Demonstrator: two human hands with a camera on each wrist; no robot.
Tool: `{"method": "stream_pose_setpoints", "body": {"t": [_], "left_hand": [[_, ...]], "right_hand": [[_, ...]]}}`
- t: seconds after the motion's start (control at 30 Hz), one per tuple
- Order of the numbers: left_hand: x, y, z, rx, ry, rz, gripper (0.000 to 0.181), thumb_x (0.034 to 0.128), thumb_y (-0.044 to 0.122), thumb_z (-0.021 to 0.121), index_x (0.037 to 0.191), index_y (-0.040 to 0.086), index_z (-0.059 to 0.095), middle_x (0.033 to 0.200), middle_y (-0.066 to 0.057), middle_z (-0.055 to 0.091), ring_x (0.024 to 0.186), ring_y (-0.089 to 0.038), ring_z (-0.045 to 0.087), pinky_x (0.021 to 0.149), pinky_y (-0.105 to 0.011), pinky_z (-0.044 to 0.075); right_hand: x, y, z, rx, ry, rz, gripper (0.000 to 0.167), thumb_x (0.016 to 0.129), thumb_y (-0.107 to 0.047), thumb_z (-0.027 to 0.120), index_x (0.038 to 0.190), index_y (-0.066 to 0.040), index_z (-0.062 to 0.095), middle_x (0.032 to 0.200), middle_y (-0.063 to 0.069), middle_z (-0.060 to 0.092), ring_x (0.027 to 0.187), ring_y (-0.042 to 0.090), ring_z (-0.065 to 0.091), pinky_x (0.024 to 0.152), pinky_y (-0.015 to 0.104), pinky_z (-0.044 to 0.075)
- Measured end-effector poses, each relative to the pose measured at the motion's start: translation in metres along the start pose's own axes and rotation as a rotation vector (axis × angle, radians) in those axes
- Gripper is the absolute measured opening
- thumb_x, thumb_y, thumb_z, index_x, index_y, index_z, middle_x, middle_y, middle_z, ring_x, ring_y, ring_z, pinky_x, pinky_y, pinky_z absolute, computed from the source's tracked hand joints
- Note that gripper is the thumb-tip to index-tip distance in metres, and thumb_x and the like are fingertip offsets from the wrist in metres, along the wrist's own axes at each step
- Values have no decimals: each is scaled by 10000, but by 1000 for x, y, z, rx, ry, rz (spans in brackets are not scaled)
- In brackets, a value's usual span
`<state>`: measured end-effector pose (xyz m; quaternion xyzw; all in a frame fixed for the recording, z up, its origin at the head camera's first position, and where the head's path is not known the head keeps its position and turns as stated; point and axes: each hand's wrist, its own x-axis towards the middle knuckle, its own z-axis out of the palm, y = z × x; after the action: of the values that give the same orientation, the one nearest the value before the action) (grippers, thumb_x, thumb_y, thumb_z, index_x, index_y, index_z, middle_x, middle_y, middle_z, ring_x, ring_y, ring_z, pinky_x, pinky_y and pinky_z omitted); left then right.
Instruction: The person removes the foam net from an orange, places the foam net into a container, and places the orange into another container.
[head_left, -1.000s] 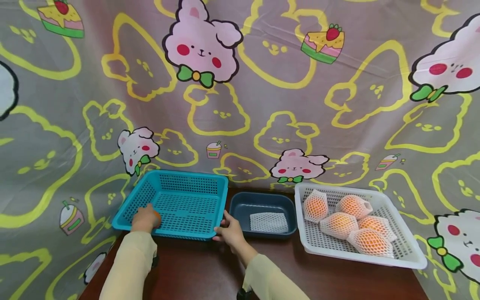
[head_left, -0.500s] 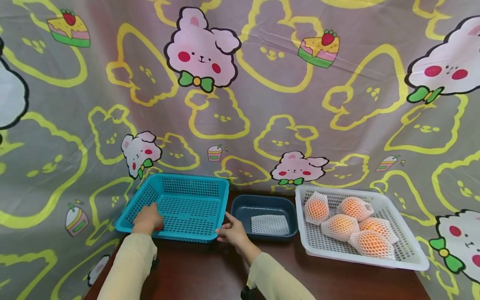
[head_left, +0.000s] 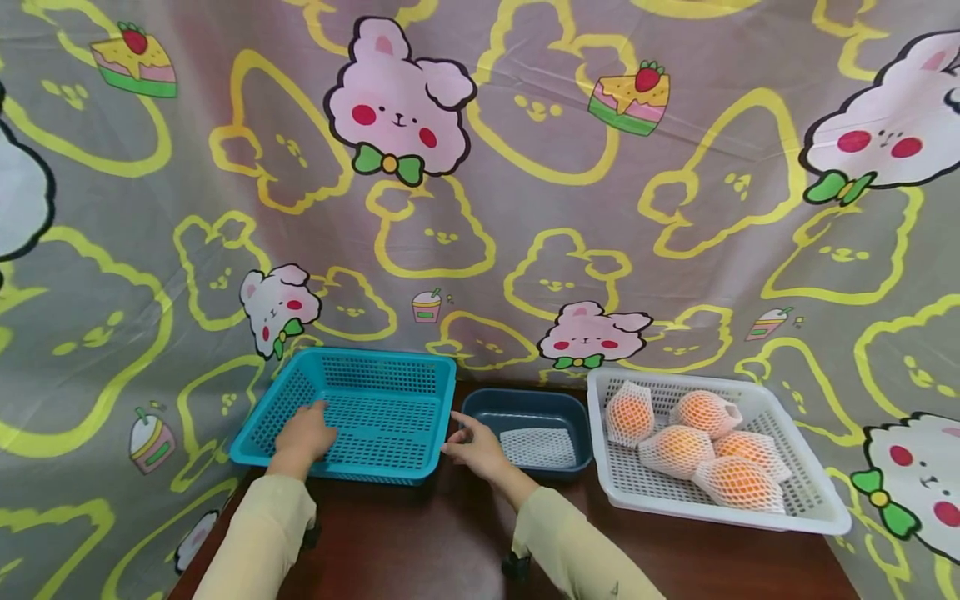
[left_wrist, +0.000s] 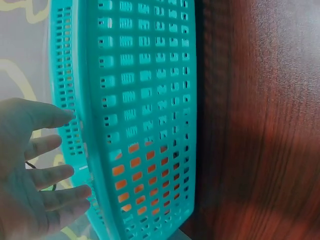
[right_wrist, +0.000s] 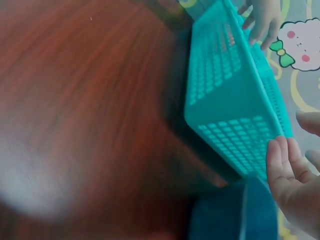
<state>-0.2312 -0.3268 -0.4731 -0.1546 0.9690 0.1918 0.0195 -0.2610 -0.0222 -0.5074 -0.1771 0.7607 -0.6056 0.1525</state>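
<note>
Basket (head_left: 382,425) partly hides orange fruit (left_wrist: 121,184); left grip (head_left: 307,433) and right grip (head_left: 480,451) spread wide.

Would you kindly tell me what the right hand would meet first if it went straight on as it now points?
Probably the teal basket, at its right side; the fingers look very close, contact is unclear.

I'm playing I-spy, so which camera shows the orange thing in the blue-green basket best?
The left wrist view: bright patches of the orange thing peek through many holes in the blue-green basket. The right wrist view shows only a small, blurry reddish patch through the holes. I can't make it out in the head view.
</note>
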Motion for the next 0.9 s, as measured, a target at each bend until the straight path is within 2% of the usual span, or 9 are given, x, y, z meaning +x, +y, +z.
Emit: {"method": "stream_pose_setpoints", "body": {"t": [0.13,0.27,0.4,0.6,0.77,0.9], "left_hand": [[-1,1,0,-6,12,34,589,987,162,619,1482,-80,411,1459,-408,374,1247,-581,466,909,-675,470],[-2,3,1,-30,22,87,586,995,169,618,1483,-82,412,1465,-415,369,1263,-575,454,927,-668,462],[-4,13,0,-49,37,144,570,1005,176,620,1475,-81,427,1462,-408,387,1266,-566,460,949,-658,457],[-12,38,1,-88,65,213,525,1007,173,632,1450,-65,484,1423,-384,448,1192,-533,537,926,-629,484],[-15,58,5,-149,59,266,492,1005,179,652,1429,-40,532,1322,-309,557,1076,-439,613,836,-554,540],[-18,74,7,-191,49,287,480,1003,188,662,1426,-10,553,1287,-259,589,983,-354,633,755,-481,556]], "right_hand": [[1,-5,-14,-223,-56,-81,537,973,-121,709,1467,-9,532,1089,130,681,984,336,660,814,407,569],[-1,-10,-29,-393,-110,-166,489,987,-180,705,1437,-37,581,1230,161,666,1089,326,645,902,455,549],[-7,-17,-43,-501,-133,-222,483,997,-202,693,1447,-68,581,1314,148,632,1183,322,606,991,488,509],[-21,-22,-68,-632,-143,-304,476,1020,-254,660,1470,-127,570,1401,104,586,1272,263,563,1053,475,470],[-35,-24,-90,-691,-101,-390,457,1013,-230,672,1452,-134,590,1379,88,605,1262,263,575,1034,477,485],[-45,-27,-110,-755,-54,-418,460,998,-206,691,1442,-126,600,1376,89,607,1270,286,569,1029,505,483]]}}
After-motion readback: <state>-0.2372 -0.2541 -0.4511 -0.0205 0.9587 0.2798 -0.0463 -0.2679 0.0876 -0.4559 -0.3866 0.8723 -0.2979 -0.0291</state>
